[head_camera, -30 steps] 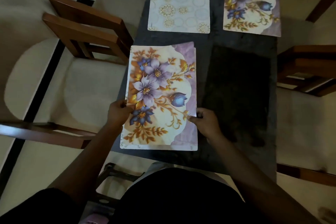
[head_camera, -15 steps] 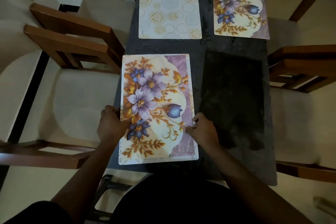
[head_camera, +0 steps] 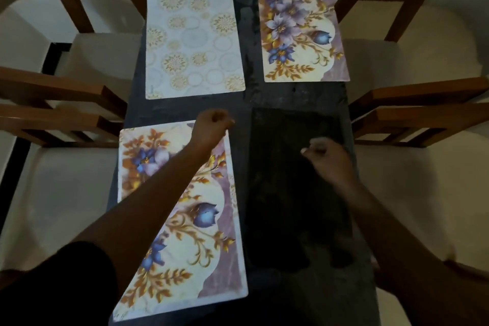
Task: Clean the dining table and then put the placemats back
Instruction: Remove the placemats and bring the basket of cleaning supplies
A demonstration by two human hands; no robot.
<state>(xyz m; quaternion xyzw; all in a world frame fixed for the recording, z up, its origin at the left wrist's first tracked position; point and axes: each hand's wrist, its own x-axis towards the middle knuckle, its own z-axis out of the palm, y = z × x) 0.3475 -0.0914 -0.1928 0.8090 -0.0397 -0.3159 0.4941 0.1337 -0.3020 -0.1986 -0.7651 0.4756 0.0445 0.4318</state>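
Left hand (head_camera: 213,124) at placemat (head_camera: 201,246) corner; right hand (head_camera: 328,157) — curled.

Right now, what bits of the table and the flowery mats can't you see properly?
Head view only:
- Near purple-flowered rectangular placemat: left part hidden by the left forearm.
- Left hand: curled at that mat's far corner; grip unclear, dim.
- Right hand: motion-blurred; grip unclear.
- Dark rectangle on the dark table: too dim to tell mat from bare top.

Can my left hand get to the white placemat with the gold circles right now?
Probably yes: the left hand is just short of the white placemat, with only bare table between.
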